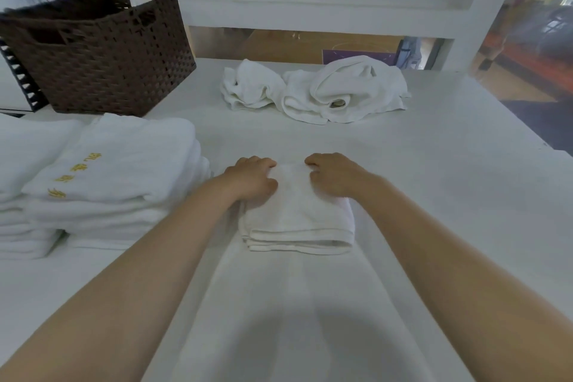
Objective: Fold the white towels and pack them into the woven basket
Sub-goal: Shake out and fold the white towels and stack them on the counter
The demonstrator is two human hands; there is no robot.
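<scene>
Nearest the camera, a long white towel point(294, 304) lies flat on the table point(465, 180), running away from the person, with its far end doubled over into a thick wad of several layers point(297, 220); the spread length suggests folding proceeds end-on toward the body, so this towel appears only part folded. At far left, a stack of folded towels point(102, 192) stands near the table edge, the top one showing gold lettering; its position just in front of the woven basket point(102, 49) looks like staging for packing, and no towel is visible inside the basket from this angle. The left hand point(252, 180) rests on the left far corner of the wad, fingers curled down over the cloth and gripping its edge. The right hand point(333, 175) mirrors it on the right far corner, fingers likewise curled into the fabric. This 2-handed hold at matching corners probably serves to keep the layers square while the fold is pressed or turned again. Beyond the hands, 2 crumpled towels point(313, 91) lie touching each other near the far edge, well apart from the basket, evidently awaiting folding. Judged overall, the task is mid-course.
</scene>
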